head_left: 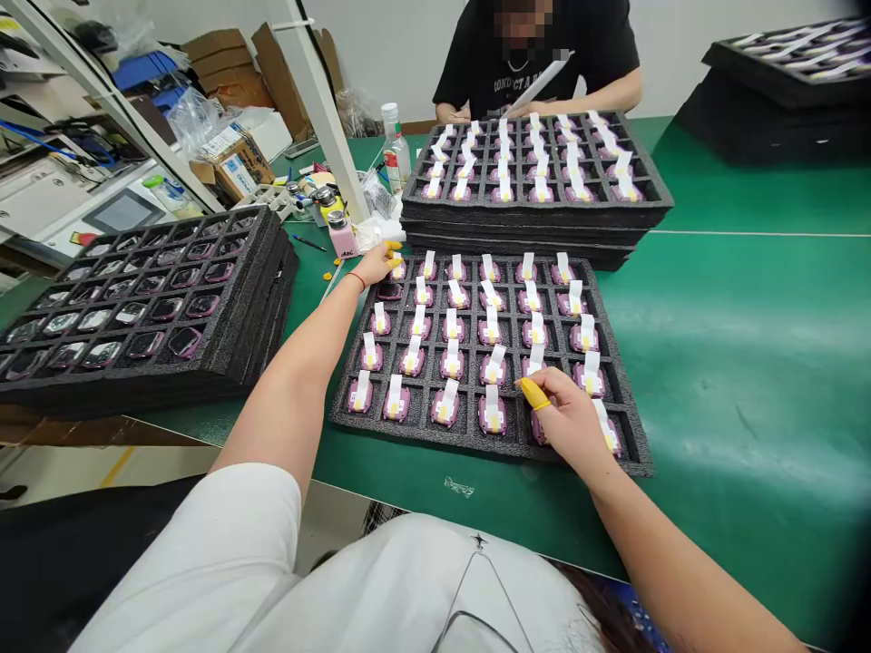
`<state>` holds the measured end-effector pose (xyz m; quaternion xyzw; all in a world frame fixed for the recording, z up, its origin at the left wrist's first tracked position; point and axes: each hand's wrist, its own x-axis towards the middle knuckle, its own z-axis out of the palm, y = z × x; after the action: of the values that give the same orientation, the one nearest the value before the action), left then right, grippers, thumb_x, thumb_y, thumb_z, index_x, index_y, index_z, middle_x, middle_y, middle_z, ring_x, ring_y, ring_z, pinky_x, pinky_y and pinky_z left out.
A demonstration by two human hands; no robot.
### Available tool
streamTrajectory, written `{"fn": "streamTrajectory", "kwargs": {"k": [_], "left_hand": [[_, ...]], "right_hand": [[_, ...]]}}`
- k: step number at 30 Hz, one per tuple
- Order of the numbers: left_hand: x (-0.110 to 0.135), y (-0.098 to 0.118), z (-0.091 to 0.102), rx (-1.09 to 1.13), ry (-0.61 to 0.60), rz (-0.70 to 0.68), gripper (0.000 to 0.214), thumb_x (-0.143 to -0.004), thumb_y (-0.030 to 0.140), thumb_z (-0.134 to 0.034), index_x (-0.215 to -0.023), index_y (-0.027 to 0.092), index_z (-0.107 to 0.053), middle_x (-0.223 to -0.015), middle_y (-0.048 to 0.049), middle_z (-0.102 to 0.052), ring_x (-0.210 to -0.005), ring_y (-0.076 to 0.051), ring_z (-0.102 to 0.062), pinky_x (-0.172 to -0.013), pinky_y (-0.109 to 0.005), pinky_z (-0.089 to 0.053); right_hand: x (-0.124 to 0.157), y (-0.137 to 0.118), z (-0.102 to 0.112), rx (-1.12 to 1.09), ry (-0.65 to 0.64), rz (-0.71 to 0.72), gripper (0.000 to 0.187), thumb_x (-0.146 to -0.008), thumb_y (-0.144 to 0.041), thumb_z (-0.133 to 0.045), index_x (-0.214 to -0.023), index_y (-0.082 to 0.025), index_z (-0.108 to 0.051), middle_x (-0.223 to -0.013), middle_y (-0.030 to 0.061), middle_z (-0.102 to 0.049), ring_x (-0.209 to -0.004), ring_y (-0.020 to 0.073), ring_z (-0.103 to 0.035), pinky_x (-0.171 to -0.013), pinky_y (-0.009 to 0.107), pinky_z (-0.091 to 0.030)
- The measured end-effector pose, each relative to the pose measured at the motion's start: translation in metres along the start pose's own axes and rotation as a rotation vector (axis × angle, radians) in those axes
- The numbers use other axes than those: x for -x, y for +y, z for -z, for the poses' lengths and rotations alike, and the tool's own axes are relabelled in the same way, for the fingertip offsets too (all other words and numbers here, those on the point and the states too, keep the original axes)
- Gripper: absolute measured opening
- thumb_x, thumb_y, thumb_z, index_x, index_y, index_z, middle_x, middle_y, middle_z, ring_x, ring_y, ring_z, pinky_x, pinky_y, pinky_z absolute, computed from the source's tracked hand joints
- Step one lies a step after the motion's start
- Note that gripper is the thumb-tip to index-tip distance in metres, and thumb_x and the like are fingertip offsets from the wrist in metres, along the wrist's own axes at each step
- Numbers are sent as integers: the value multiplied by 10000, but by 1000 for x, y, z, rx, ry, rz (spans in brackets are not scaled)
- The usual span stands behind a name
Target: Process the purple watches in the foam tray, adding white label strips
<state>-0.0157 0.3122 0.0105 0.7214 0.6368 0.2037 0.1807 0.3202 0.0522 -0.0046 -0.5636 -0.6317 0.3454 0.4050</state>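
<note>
A black foam tray point(435, 440) lies in front of me, with small purple devices in its compartments, most bearing a white strip. My left hand point(376, 265), yellow covers on its fingertips, is closed at the far left corner compartment, its fingers on a purple device point(400, 270) there. In the compartment just nearer, a device point(390, 291) shows a dark face and no strip. Over the front row, toward the right, is my right hand point(570, 415). Its yellow-covered thumb and a finger are pinched together; anything between them is too small to make out. It partly hides a device beneath.
Stacked trays point(537, 218) with similar devices stand behind mine, a person point(537, 63) beyond them. At left is another stack point(238, 336) holding dark-faced devices. A pink bottle point(342, 238), a clear bottle point(396, 159) and a white post point(333, 118) stand at back left.
</note>
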Motion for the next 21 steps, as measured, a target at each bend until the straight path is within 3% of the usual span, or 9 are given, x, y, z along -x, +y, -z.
{"fn": "streamTrajectory", "kwargs": {"k": [4,7,10,13,17,21], "left_hand": [[-3,10,4,-162,-41,-22,392,-904,221,-621,-1275,125,-540,-1220,-116,-592,-1049,-227,-614,-919,-399,-517],[12,21,13,-317,-35,-41,412,-848,153,-626,-1255,113,-573,-1317,-158,-514,-1231,-316,-515,-1035,-420,-417],[37,26,19,-438,-118,-45,285,-842,247,-655,-1112,156,-665,-1207,-129,-587,-1171,-328,-562,-1013,-420,-431],[57,24,21,-532,-201,-13,366,-770,328,-744,-1084,151,-680,-1139,-145,-625,-1108,-351,-595,-951,-424,-472],[65,23,20,-582,-219,-11,496,-729,306,-770,-1174,131,-637,-1227,-183,-595,-1215,-379,-527,-994,-429,-442],[62,24,21,-515,-216,-15,325,-755,283,-705,-1040,129,-676,-1127,-169,-651,-1188,-381,-554,-1011,-437,-420]], "right_hand": [[0,2,1,16,-2,15,167,-837,-331,-554,-724,-219,-604,-769,22,-587,-733,170,-555,-681,316,-451],[0,1,3,25,-4,25,170,-847,-324,-555,-721,-221,-602,-766,18,-585,-729,162,-553,-675,306,-452],[1,-2,3,30,-4,38,175,-852,-328,-553,-723,-222,-605,-749,16,-577,-707,158,-543,-657,301,-450],[3,-3,2,38,-20,59,160,-848,-313,-546,-732,-224,-612,-753,17,-579,-702,159,-540,-648,303,-448],[4,-2,-1,55,-44,83,142,-843,-286,-533,-755,-222,-625,-776,30,-602,-737,173,-560,-668,316,-454],[3,0,-2,69,-50,101,143,-844,-286,-537,-743,-218,-612,-774,35,-610,-746,182,-564,-689,332,-458]]}}
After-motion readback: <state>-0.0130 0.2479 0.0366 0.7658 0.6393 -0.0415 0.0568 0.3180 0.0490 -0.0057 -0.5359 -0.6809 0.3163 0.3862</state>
